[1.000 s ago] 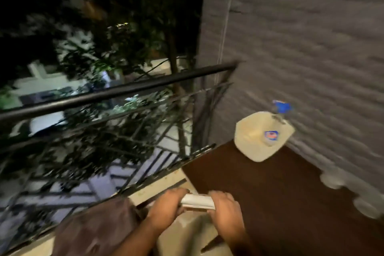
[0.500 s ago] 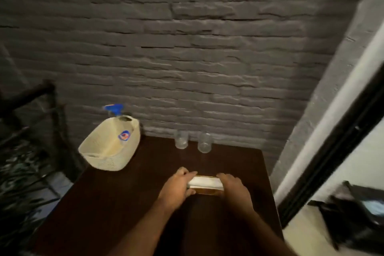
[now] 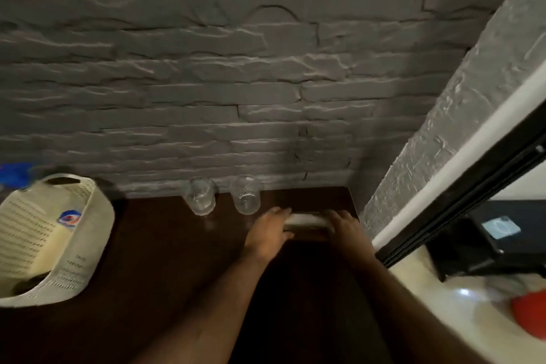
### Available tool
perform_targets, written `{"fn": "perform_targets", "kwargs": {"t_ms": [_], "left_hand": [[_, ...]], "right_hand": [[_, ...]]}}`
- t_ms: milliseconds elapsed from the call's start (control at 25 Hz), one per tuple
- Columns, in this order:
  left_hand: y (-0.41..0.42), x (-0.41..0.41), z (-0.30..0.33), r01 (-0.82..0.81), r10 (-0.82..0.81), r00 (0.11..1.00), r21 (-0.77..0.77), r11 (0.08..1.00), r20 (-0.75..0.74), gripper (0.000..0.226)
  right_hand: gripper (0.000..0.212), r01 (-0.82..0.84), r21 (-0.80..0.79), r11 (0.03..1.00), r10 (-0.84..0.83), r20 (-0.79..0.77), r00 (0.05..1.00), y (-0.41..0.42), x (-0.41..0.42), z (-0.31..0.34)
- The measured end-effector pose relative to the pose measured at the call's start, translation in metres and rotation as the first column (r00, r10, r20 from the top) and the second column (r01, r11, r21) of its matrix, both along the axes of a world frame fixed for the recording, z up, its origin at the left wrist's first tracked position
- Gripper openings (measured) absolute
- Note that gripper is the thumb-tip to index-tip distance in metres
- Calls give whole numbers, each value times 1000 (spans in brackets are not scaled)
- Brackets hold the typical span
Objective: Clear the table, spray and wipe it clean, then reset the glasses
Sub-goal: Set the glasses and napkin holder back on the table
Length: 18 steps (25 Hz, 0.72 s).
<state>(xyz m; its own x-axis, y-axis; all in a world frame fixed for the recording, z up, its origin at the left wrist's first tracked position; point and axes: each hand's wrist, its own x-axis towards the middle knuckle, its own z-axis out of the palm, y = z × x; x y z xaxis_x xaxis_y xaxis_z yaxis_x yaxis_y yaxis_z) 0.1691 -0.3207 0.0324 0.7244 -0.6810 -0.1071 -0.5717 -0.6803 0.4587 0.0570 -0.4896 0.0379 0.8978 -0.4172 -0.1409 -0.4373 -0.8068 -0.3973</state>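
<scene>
On the table [image 3: 165,260], both hands [image 3: 267,235] [image 3: 344,229] grip a white box [image 3: 304,220]; 2 glasses [image 3: 200,195] [image 3: 245,194] look empty.

The tabletop [image 3: 165,260] is seen as dark brown wood with a smooth, faintly glossy finish. The two glasses [image 3: 199,196] [image 3: 245,194] are of clear, shiny glass. The basket [image 3: 88,233] is made of cream perforated plastic, matt. The wall [image 3: 236,83] is finished in rough grey stone, matt.
</scene>
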Motion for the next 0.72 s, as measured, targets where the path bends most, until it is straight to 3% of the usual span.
{"fn": "perform_targets", "kwargs": {"t_ms": [320,720], "left_hand": [[-63,76,-50,-103,100,993,-39,994,-64,64],[-79,103,-69,-154,153,988,-33,988,-29,63]], "right_hand": [[46,-15,-26,1000,14,-71,997,-64,93,-41],[49,8,11,1000,-8,-49,999,-82,124,-65]]}}
